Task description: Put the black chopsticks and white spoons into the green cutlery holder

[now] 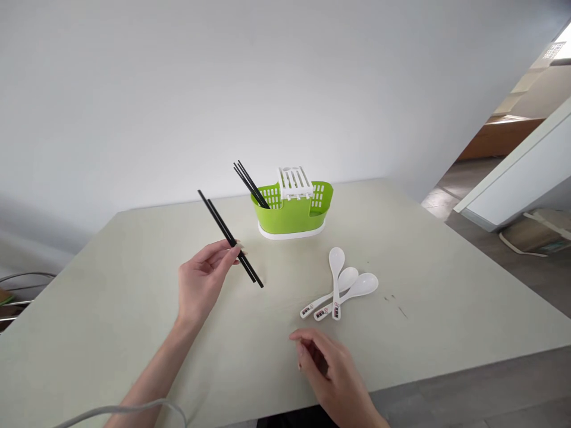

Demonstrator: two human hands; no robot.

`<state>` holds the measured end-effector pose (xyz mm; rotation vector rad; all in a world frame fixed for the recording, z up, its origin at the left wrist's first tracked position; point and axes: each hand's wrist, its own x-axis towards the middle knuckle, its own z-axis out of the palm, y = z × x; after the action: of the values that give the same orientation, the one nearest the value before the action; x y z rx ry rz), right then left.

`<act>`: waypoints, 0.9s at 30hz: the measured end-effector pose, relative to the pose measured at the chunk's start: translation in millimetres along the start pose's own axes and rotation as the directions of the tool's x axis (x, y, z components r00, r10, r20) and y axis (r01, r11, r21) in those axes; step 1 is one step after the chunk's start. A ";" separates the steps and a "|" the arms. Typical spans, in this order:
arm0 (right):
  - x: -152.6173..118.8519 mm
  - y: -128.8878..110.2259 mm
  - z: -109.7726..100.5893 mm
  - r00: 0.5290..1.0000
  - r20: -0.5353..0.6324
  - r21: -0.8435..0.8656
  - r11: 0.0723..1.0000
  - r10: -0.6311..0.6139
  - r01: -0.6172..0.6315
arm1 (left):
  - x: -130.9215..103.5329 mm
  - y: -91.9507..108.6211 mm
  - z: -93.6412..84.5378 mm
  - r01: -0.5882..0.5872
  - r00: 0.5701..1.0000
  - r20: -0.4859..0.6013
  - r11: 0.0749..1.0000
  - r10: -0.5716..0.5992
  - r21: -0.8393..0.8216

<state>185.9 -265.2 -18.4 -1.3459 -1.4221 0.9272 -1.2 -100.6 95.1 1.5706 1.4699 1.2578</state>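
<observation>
Between the thumb and fingers of my left hand [207,270], a pair of black chopsticks [220,223] is held at a slant above the table. Behind them stands a green cutlery basket [285,217] with a white base and a white slotted piece across its middle. Several more black chopsticks [250,183] lean in its left compartment. Three white spoons [336,258] lie crossed on the table, with printed marks on their handles. My right hand [328,368] is loosely curled just in front of the handles, holding nothing, its thumb and index finger slightly apart.
The pale table [147,255] reaches back to a white wall [178,89]. Small dark marks [397,304] show on the tabletop right of the spoons. A grey cable [120,408] crosses my left forearm. Past the right edge are a floor and a wrapped bundle [535,232].
</observation>
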 end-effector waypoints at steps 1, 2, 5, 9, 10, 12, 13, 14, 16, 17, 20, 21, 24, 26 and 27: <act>-0.2 0.4 0.1 1.000 -0.001 -0.003 1.000 -0.004 0.004 | -0.3 -2.7 -1.3 0.010 1.000 -0.020 1.000 -0.010 -0.021; -0.5 0.8 0.2 1.000 -0.003 -0.006 1.000 -0.008 0.007 | -0.4 -5.8 -2.6 0.021 0.999 -0.033 0.999 -0.023 -0.049; -1.5 2.2 0.2 1.000 -0.005 -0.016 1.000 -0.020 0.020 | 0.3 -17.6 -5.4 0.070 0.997 -0.027 0.981 -0.077 -0.181; -2.3 3.0 -0.1 1.000 0.000 -0.015 1.000 -0.008 0.008 | -2.1 -34.9 -1.9 0.234 0.972 0.067 0.898 -0.226 -0.372; -2.3 3.1 -0.2 1.000 0.006 -0.004 1.000 0.001 -0.001 | -3.8 -38.4 0.5 0.291 0.956 0.098 0.863 -0.276 -0.413; -2.3 3.2 -0.2 1.000 0.021 0.033 0.999 0.023 -0.024 | -8.3 -43.5 6.8 0.406 0.912 0.158 0.773 -0.379 -0.486; -2.3 3.3 -0.2 0.999 0.028 0.058 0.998 0.035 -0.037 | -11.0 -45.1 10.6 0.457 0.885 0.183 0.727 -0.427 -0.513; -2.3 3.3 -0.1 0.998 0.035 0.086 0.995 0.048 -0.051 | -14.0 -46.1 14.5 0.499 0.860 0.202 0.684 -0.469 -0.533; -2.3 3.1 0.0 0.997 0.042 0.138 0.988 0.066 -0.071 | -20.6 -46.6 22.6 0.558 0.816 0.229 0.618 -0.531 -0.554; -2.5 2.8 0.1 0.997 0.044 0.157 0.985 0.067 -0.073 | -24.2 -46.3 26.4 0.579 0.798 0.240 0.594 -0.553 -0.558; -2.8 1.6 0.3 0.998 0.032 0.193 0.979 0.061 -0.066 | -35.3 -43.8 35.8 0.630 0.754 0.282 0.532 -0.593 -0.566; -2.9 1.2 0.3 0.998 0.025 0.203 0.977 0.063 -0.067 | -38.7 -42.7 38.1 0.645 0.741 0.301 0.511 -0.600 -0.569; -2.8 1.1 -0.2 0.996 0.025 0.235 0.968 0.083 -0.087 | -46.5 -39.6 42.7 0.681 0.709 0.359 0.455 -0.607 -0.575; -2.8 1.8 -1.0 0.995 0.037 0.254 0.963 0.088 -0.094 | -49.1 -37.8 44.4 0.693 0.696 0.384 0.425 -0.607 -0.582; -2.9 2.3 -1.5 0.995 0.043 0.264 0.960 0.088 -0.097 | -49.9 -36.9 45.0 0.694 0.694 0.389 0.417 -0.606 -0.587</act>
<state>187.8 -268.0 -20.6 -1.2074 -1.2154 1.1616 31.3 -135.9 35.3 0.4278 1.1139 1.0073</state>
